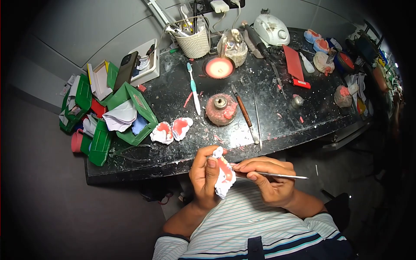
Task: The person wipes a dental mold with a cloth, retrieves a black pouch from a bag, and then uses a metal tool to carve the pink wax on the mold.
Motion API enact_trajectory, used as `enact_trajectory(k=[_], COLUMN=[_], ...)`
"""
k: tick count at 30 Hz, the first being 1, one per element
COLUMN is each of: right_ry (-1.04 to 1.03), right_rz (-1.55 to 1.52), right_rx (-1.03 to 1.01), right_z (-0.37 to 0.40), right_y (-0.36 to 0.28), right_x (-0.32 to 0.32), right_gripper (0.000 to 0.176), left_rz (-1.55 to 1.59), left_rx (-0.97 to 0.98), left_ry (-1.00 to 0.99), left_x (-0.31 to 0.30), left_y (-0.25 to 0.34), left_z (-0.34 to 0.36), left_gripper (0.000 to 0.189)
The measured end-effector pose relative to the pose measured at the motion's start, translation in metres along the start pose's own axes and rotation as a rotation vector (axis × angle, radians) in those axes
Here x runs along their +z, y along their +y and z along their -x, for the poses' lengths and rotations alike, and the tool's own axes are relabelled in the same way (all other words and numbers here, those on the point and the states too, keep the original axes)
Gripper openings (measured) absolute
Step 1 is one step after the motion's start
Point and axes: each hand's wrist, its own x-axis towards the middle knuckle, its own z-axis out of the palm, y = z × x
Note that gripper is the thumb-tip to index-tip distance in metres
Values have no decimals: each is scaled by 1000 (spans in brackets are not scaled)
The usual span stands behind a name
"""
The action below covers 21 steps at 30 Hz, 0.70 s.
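My left hand (203, 180) is closed around a white plaster dental model (222, 189), held tilted in front of my chest just off the table edge. Pink wax with a row of pale teeth lines the model's inner curve. In my right hand (274, 181) is a slim metal wax carver (286, 176), gripped between thumb and fingers. Its working tip points at the right side of the model and is partly hidden by my fingers. On the table nearby lie two more plaster models with pink wax (163, 132).
A wax-covered spirit burner (221, 110), a wooden-handled wax knife (245, 112) and a toothbrush (193, 89) occupy the table's middle. Behind them is a bowl of melted pink wax (219, 67). Green boxes (134, 115) crowd the left; a pink wax sheet (293, 62) lies right.
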Motion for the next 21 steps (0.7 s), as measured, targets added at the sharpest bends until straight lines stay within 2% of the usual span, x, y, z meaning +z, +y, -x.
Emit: enact_trajectory(k=[8, 11, 13, 14, 16, 20, 21], right_ry=[-24, -42, -53, -33, -14, 84, 121], right_rz=[19, 23, 14, 3, -8, -63, -109], right_rx=[-25, -21, -11, -5, 0, -26, -96], right_z=[-3, -3, -2, -2, -3, -3, -2], right_y=[-1, -1, -1, -1, 0, 3, 9], right_x=[-1, -3, -4, -6, -8, -10, -11], right_gripper=[12, 12, 12, 13, 13, 17, 19], left_rz=[-14, 59, 166, 166, 424, 429, 429], left_rx=[-8, -50, -161, -161, -295, -306, -306], left_ry=[-11, -25, -31, -29, -79, -81, -81], left_x=[-3, -5, -2, -3, -4, -4, -3], left_y=[-3, -9, -5, -4, -2, -3, -3], left_z=[-2, -3, -5, -5, -6, -5, -5], left_gripper=[45, 45, 46, 46, 43, 46, 46])
